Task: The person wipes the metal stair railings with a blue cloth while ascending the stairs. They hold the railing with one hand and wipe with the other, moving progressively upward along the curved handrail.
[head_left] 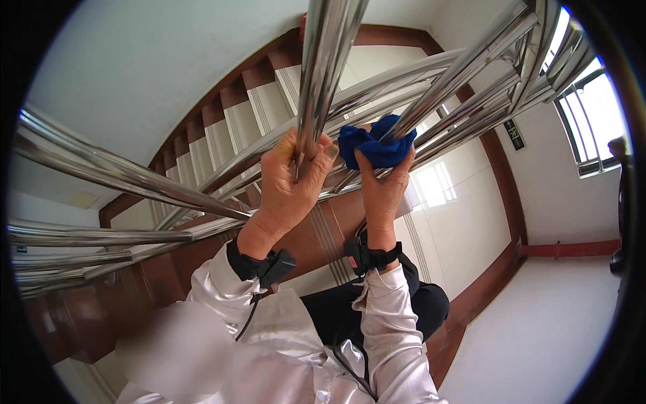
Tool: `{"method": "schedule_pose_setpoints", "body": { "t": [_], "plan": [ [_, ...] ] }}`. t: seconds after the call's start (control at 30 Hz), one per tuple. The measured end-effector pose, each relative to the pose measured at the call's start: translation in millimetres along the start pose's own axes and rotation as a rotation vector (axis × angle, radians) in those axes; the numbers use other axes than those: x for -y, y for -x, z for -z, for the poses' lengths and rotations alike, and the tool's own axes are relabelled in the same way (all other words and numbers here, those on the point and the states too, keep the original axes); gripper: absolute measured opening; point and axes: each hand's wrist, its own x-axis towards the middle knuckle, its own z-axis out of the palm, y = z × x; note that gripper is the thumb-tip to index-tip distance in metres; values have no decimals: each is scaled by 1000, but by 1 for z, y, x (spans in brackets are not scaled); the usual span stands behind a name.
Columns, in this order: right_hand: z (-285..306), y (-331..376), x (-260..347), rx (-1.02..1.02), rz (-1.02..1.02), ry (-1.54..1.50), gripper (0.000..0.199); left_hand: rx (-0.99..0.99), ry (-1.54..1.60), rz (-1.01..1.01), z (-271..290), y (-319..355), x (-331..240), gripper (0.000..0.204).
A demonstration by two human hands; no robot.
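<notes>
My left hand is closed around a thick upright metal post of a shiny stair railing, near the middle of the view. Just to its right, my right hand grips a bunched blue cloth. The cloth is wrapped around a slanting metal rail that runs up toward the upper right. My right thumb presses the near side of the cloth; the other fingers are mostly hidden behind it. Each wrist carries a black strap with a small box.
More shiny rails curve away on the left. Beyond the railing, pale steps with brown edges go along a white wall. A tiled landing with brown borders lies to the right, below a barred window. A dark sign hangs nearby.
</notes>
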Motion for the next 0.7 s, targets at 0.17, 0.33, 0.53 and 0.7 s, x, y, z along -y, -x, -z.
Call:
{"method": "schedule_pose_setpoints", "body": {
  "t": [0.17,0.33,0.53,0.7],
  "plan": [
    [0,-24,35,-219,340,157,85,-103,-54,-130,-7,-5,22,23],
    [8,-69,109,-280,282,-306,79,-164,-63,-160,-8,-6,35,7],
    [17,-71,140,-205,94,-679,75,-165,-76,-155,-10,-1,33,18],
    [8,-59,85,-105,14,-662,50,-218,-148,-203,-11,0,32,15]
  ]
}}
